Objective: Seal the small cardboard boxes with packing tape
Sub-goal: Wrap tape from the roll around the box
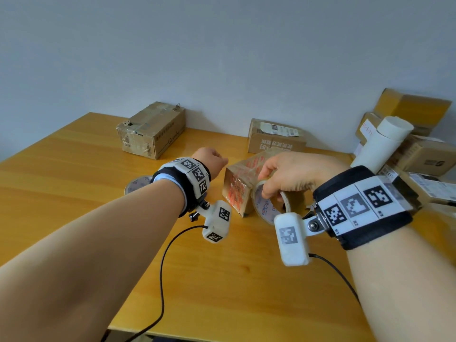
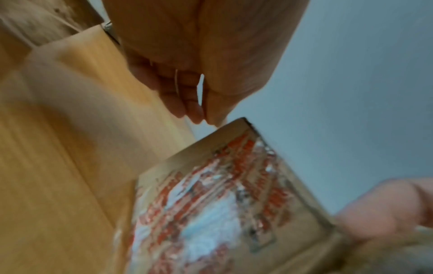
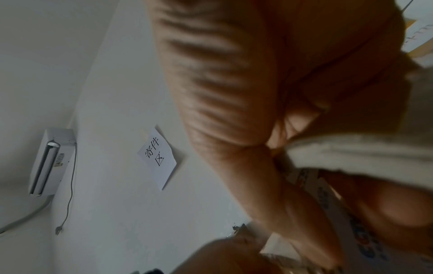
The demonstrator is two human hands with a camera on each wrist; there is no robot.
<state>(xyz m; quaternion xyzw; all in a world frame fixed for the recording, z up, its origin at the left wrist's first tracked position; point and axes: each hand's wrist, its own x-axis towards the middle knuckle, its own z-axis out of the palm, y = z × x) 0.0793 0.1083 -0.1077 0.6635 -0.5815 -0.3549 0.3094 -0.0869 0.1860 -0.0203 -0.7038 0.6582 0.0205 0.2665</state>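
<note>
Head view: The right hand is gripping the tape roll, with the fingers curled over the roll's rim and into its core. The roll is standing on edge on the wooden surface, touching the near right corner of the small cardboard box with red print. This box is sitting tilted at the centre of the surface. The left hand is hovering just beside the box's far left corner; its fingers are curled and bunched together, and whether they are touching the box cannot be told from here. A second tape roll is lying flat behind the left wrist. A taped box is standing at the far left, a labelled box is standing behind the centre box, and a stack of boxes with a white tube is occupying the far right.

Left wrist view: The left fingers are pressed together, pointing down at the box's upper corner. Glossy tape is covering the red print.

Right wrist view: The right fingers are clamping the roll's printed core. A paper sign and an air conditioner are hanging on the wall.
</note>
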